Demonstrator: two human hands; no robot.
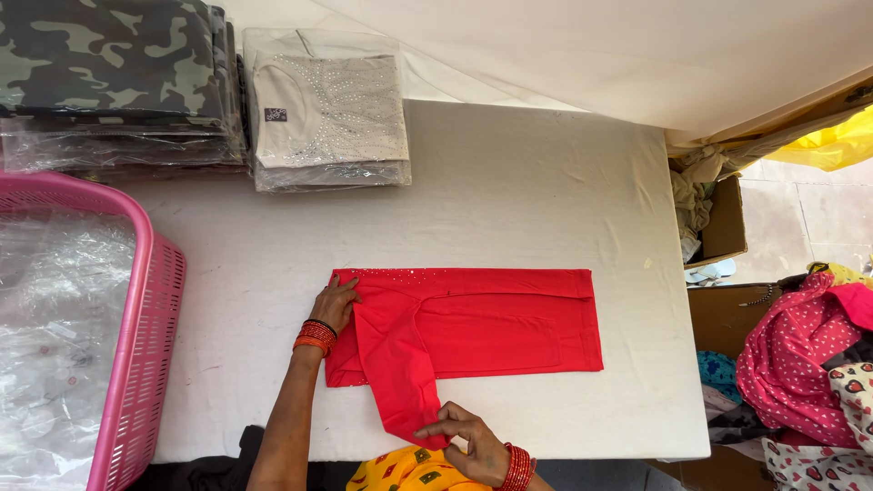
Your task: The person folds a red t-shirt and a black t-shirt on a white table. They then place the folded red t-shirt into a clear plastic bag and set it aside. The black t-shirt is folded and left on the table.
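**Red garment half-folded on the white counter**

A red garment (473, 318) lies flat across the middle of the white counter (509, 182), its body folded into a long rectangle and one sleeve hanging toward the near edge. The left hand (336, 303) rests flat with its grip open, fingers spread on the garment's left end (bangles at the wrist). The right hand (473, 445) pinches the sleeve's cuff between thumb and fingers. A pink basket (145, 309) holding clear plastic bags stands at the left. Bagged folded clothes, a beige stack (327, 114) and a camouflage stack (109, 64), sit at the far corner.
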